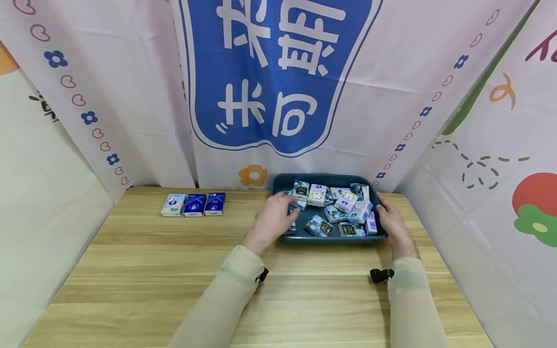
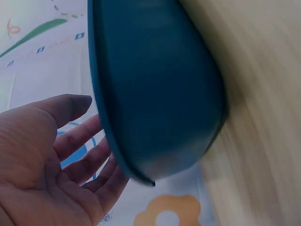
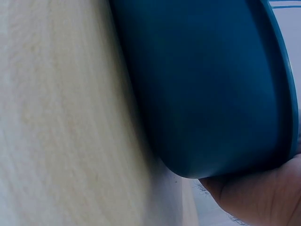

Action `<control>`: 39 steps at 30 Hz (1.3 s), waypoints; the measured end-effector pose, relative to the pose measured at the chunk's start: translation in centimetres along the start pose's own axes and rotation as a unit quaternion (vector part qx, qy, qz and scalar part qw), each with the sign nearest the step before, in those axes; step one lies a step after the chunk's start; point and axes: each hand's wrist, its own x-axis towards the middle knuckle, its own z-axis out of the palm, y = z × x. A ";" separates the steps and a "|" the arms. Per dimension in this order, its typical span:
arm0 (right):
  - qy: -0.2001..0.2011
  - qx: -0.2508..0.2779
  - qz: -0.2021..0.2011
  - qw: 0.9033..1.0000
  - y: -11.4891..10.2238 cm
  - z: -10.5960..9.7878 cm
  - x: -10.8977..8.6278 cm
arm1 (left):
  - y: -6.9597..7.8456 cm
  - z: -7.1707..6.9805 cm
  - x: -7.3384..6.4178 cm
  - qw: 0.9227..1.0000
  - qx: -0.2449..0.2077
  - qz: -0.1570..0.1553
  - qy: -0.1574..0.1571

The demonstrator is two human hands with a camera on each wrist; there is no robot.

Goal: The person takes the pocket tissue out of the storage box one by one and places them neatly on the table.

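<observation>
A dark teal plastic bin [image 1: 311, 239] stands at the back of the table, holding several small printed packs [image 1: 319, 225], some blue floral and some pastel, like pocket tissues. My left hand [image 1: 272, 217] reaches over the bin's left rim, fingertips inside near a blue floral pack [image 1: 298, 203]. In the left wrist view, this hand's [image 2: 56, 160] thumb is apart from the loosely extended fingers, whose tips are hidden behind the rim. My right hand [image 1: 393, 222] grips the bin's right end by its rim. The right wrist view shows part of that hand [image 3: 263, 193] against the bin wall [image 3: 207, 94].
To the left, a pastel pack [image 1: 173, 205] and two dark blue packs, one in the middle [image 1: 194, 205] and one at the right end [image 1: 215, 204], stand in a row on the wooden table [image 1: 174, 270]. A printed curtain [image 1: 143, 96] hangs close behind the bin.
</observation>
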 end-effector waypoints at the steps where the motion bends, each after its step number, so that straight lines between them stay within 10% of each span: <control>1: 0.000 0.000 0.000 1.000 0.0 0.0 0.0 | 0.2 0.2 0.0 1.000 0.000 0.007 -0.001; 14: -0.002 -0.003 -0.003 1.000 -0.1 0.1 0.0 | 1.0 2.6 1.1 0.992 0.019 0.070 -0.099; 29: 0.002 -0.003 0.015 1.000 -0.1 0.1 -0.3 | 1.4 4.3 3.8 0.953 0.038 0.223 -0.202; 39: 0.005 -0.004 0.013 1.000 -0.3 0.0 -0.2 | 2.0 4.7 4.3 0.948 0.025 0.212 -0.238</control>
